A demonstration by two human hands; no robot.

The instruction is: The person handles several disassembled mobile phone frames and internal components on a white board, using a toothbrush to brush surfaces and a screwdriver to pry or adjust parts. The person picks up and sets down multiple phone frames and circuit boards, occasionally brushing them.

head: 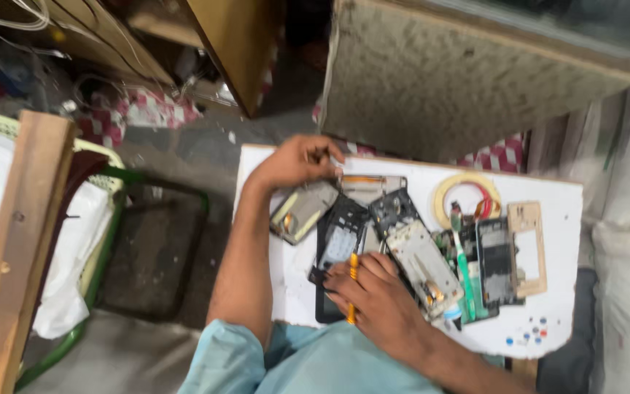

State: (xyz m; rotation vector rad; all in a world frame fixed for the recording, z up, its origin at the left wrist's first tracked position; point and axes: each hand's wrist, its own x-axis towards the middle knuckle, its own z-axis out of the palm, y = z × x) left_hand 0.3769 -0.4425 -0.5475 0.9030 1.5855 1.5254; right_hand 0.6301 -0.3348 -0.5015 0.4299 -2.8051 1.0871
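head view: left hand [297, 162] fingers curled on a grey phone back panel [302, 211] at the white board's [563, 219] far edge | right hand [373, 295] pinching a yellow tool [352, 288] over a black phone frame [340, 241] | risk: tool could slip and gouge the frame (parts are crowded) | count: roughly six phone pieces, one tape roll [467, 195], one green toothbrush [463, 266]

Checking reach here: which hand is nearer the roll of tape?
Right. The right hand lies below-left of the roll of tape; the left hand is farther left.
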